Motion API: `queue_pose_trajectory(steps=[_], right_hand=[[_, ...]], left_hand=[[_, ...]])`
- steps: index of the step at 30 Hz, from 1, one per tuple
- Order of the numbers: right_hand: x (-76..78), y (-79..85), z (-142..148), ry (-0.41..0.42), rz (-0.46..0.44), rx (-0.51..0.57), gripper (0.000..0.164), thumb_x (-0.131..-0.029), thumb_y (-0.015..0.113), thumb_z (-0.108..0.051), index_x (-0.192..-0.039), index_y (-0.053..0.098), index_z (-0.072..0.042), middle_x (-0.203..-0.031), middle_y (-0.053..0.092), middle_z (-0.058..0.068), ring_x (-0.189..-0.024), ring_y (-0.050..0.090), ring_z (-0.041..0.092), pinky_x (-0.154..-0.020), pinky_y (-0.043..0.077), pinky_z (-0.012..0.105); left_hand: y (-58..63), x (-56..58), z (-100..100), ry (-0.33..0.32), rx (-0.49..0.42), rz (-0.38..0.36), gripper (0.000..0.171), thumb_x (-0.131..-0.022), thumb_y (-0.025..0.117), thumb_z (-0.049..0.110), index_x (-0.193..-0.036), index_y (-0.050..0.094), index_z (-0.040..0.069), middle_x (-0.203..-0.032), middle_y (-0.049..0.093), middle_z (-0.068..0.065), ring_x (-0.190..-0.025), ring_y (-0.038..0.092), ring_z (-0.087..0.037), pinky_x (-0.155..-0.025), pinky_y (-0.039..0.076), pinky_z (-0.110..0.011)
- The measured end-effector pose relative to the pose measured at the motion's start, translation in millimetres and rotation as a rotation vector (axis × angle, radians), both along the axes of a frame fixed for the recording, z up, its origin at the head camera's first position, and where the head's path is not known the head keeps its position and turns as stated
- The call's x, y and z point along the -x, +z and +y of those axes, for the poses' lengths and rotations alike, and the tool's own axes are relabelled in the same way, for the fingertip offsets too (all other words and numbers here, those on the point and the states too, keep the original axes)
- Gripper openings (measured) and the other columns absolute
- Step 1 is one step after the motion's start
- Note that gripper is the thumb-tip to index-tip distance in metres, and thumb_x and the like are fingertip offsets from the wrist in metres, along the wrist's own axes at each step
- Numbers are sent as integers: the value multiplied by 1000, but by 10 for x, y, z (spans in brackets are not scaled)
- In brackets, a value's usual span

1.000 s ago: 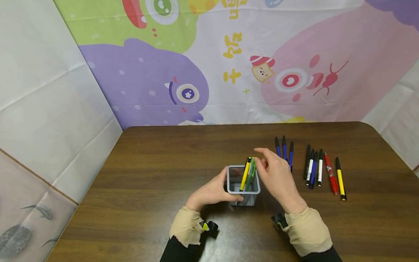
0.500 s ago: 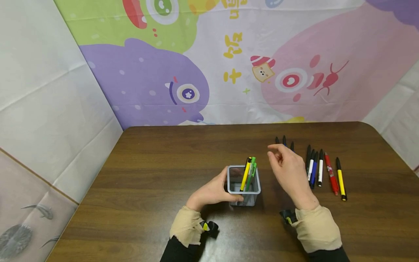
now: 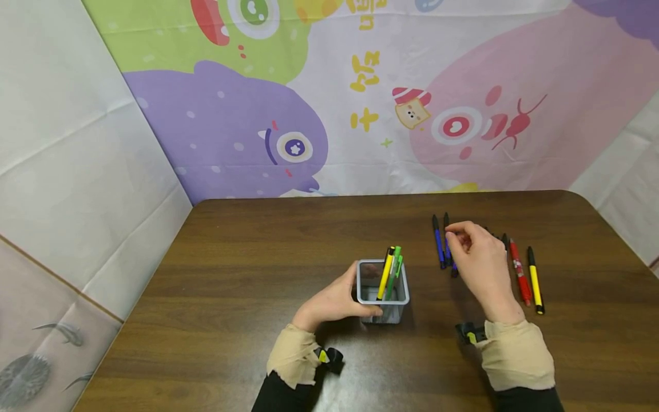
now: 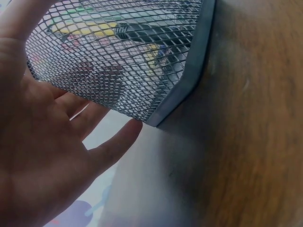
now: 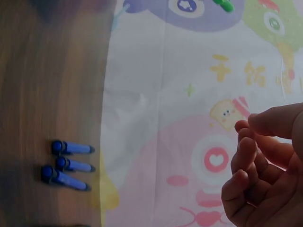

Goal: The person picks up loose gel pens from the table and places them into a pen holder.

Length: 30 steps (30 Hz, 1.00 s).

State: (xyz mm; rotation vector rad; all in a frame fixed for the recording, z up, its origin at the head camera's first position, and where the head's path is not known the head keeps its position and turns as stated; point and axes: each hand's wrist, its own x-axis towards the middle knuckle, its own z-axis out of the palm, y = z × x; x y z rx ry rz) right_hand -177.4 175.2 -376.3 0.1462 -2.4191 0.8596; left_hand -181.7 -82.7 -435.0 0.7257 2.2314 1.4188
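My left hand (image 3: pixel 332 297) grips a mesh pen holder (image 3: pixel 395 314), thumb along the near side and fingers behind it. Inside lean a yellow marker (image 3: pixel 384 277) and a green pen (image 3: pixel 395 272). Close up in the left wrist view, the dark mesh (image 4: pixel 104 71) shows the hand curved around it. My right hand (image 3: pixel 481 266) holds nothing; its fingers are loosely bent, thumb close to the index fingertip. It hovers over the pens at the right, overlapping the blue pens (image 3: pixel 439 243) in the head view. Three blue pens (image 5: pixel 73 147) lie side by side in the right wrist view.
Right of my right hand lie a red pen (image 3: pixel 520 273) and a yellow marker (image 3: pixel 535 280). Several dark and white pens are mostly hidden behind that hand. The brown table (image 3: pixel 247 246) ends at a printed cloth backdrop (image 3: pixel 360 154).
My right hand has moved right from beside the holder to over the pens, leaving the green pen inside the holder. The left hand and the holder have stayed put.
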Motion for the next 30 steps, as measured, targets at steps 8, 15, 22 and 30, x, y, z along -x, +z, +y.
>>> queue_pose_trajectory(steps=[8, 15, 22, 30], right_hand=[[-13, 27, 173, -56, -78, -18, 14, -88, 58, -14, -94, 64, -2, -77, 61, 12, -59, 49, 18, -53, 36, 28], [-19, 4, 303, -91, -154, -31, 16, -88, 58, -15, -95, 63, -2, -78, 62, 13, -56, 49, 17, -53, 35, 29], [-21, -7, 396, -127, -202, -44, 16, -86, 59, -16, -94, 62, -3, -78, 62, 11, -58, 51, 21, -53, 36, 32], [-7, -16, 435, -142, -228, -45, 16, -85, 59, -16, -94, 62, -3, -79, 63, 12, -62, 54, 24, -54, 38, 36]], left_hand=[[3, 0, -3, 4, 5, -1, 76, -72, 77, 22, -130, 29, 20, -119, 51, -11, -104, 53, -24, -88, 43, -29], [5, -2, -2, 1, 8, -2, 75, -72, 77, 23, -130, 29, 20, -118, 51, -11, -104, 53, -23, -88, 43, -30], [-9, 6, 2, -4, 10, 0, 75, -73, 77, 22, -130, 28, 19, -118, 51, -11, -104, 53, -23, -88, 43, -29], [-2, 2, 3, -1, 5, 3, 75, -73, 77, 22, -130, 29, 20, -118, 52, -10, -104, 54, -22, -88, 43, -30]])
